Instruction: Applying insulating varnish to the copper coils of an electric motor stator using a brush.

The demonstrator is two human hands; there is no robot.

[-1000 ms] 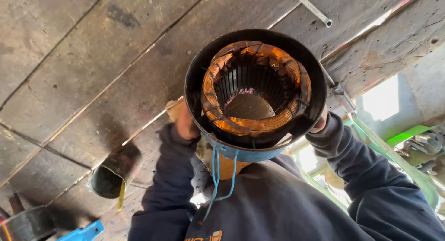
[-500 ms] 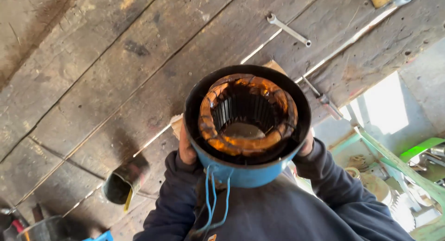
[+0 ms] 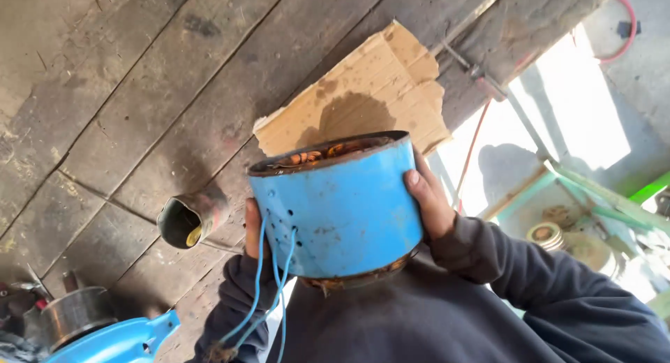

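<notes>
Blue motor stator gripped between both hands, left hand and right hand, hiding part of the cardboard; small can sits nearby on the planks.

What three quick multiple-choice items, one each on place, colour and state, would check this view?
1. Where is the cardboard? A behind the stator B inside the stator C under the tin
2. What colour is the stator shell? A green B blue C red
3. How is the stator held? A by one hand B resting on the bench C between both hands

A: the cardboard lies on the bench beyond it.
B: its wall is blue, with blue wires hanging.
C: the left hand and right hand press opposite sides.
</notes>
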